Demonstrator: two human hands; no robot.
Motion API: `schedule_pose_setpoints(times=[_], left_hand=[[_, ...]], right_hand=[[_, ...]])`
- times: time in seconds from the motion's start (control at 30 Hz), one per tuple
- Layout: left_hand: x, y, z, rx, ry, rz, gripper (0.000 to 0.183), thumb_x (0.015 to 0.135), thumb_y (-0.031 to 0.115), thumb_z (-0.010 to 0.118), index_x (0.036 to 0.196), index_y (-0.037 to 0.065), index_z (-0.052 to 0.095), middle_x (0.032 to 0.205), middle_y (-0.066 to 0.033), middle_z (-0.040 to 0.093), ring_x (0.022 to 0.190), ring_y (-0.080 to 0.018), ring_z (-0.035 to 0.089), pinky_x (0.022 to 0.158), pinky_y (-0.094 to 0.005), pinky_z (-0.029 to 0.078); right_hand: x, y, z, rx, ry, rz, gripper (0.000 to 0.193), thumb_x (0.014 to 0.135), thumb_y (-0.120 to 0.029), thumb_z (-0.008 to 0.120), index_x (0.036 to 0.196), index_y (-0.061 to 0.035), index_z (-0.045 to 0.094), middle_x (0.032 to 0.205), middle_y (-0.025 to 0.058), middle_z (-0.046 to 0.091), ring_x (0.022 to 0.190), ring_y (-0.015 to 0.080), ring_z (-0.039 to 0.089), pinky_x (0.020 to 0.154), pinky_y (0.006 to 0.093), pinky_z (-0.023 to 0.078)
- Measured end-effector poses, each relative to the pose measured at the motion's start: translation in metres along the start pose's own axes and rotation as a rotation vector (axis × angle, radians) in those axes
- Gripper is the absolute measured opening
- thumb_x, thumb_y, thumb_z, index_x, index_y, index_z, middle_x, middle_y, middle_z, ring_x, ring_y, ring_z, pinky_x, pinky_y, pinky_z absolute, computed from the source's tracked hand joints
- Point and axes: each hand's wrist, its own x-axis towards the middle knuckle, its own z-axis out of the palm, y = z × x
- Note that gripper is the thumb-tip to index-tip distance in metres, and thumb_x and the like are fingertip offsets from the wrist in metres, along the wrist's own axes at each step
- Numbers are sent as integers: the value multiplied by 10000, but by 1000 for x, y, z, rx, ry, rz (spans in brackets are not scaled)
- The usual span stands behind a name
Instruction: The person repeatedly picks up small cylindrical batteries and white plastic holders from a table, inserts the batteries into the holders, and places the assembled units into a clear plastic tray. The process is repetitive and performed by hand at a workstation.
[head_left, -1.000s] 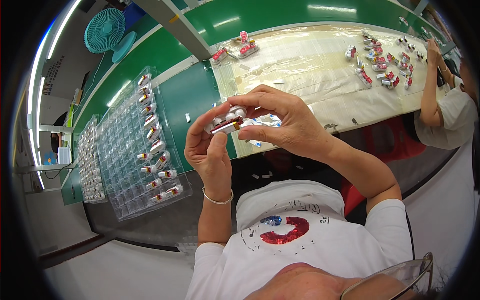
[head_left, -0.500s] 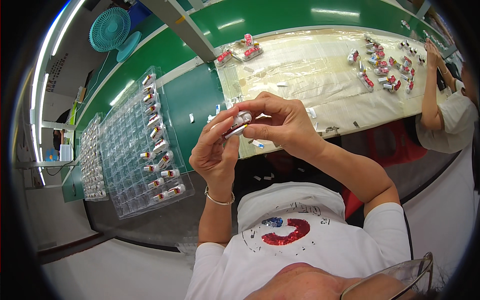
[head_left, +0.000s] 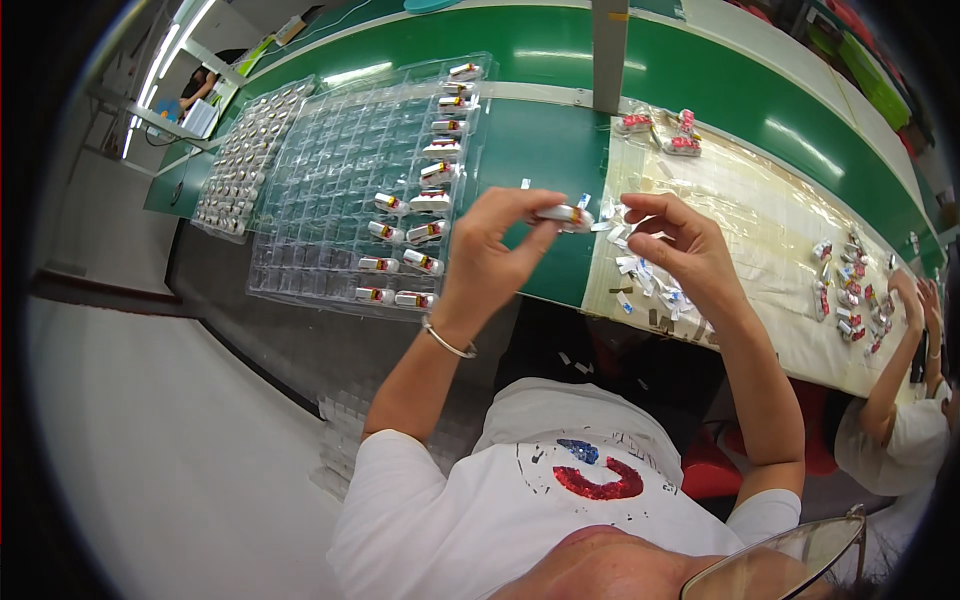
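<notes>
Between the thumb and fingers of my left hand (head_left: 507,235) is a small white plastic piece with a red and yellow band (head_left: 565,214), held level over the green table. Its exact kind is too small to make out. My right hand (head_left: 690,250) is just to the right of the piece, apart from it, with thumb and forefinger spread. Beneath that hand lies a scatter of white and blue paper strips (head_left: 648,283). A clear plastic tray (head_left: 320,190) to the left has similar white-and-red pieces in its right-hand compartments.
Farther left stands a second tray (head_left: 250,150) filled with pieces. Several red-and-white pieces (head_left: 683,146) sit by a metal post (head_left: 608,60); more (head_left: 850,285) lie at the right on the cream table covering (head_left: 740,230). A co-worker's hands (head_left: 912,305) are at the far right.
My hands have moved apart: the right one has let go of the piece, which stays in the left. The view has swung left, bringing the trays nearer the middle.
</notes>
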Motion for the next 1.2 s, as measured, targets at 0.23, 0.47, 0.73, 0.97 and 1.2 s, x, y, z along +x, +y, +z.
schedule_pose_setpoints(times=[0.23,0.47,0.73,0.97,1.2], left_hand=[[24,-131,-123,366,181,-214,150,854,49,690,1002,22,687,958,-68,702,869,-160,655,779,-291,508],[36,-174,-156,810,-112,-85,166,798,70,710,962,86,686,930,-79,684,918,-282,617,899,-404,443],[41,-147,-139,1052,-125,-54,293,797,58,706,1087,97,701,1093,-80,661,1024,-273,611,944,-412,451],[18,-31,-51,6,-143,-272,329,869,70,707,1195,41,680,1107,-66,708,989,-165,660,897,-300,499],[6,-22,99,-848,-304,-722,448,1025,313,538,1306,-36,524,1180,-160,667,936,-199,698,790,-281,570]], right_hand=[[40,37,-52,-147,207,12,343,888,-168,706,1199,-27,679,957,40,696,838,96,627,792,259,517],[73,78,-114,-660,464,-155,299,818,-131,725,1112,-74,721,1006,84,651,836,182,648,783,303,523],[91,72,-106,-1078,510,-223,340,820,-132,717,1159,-129,685,1128,82,598,1102,272,554,973,384,455],[67,64,-102,-954,403,-157,205,807,-136,724,997,-81,669,1108,90,611,1064,276,572,933,401,460],[31,55,-69,-798,238,-426,141,773,-148,751,864,-86,662,860,91,673,920,314,614,893,424,454]])
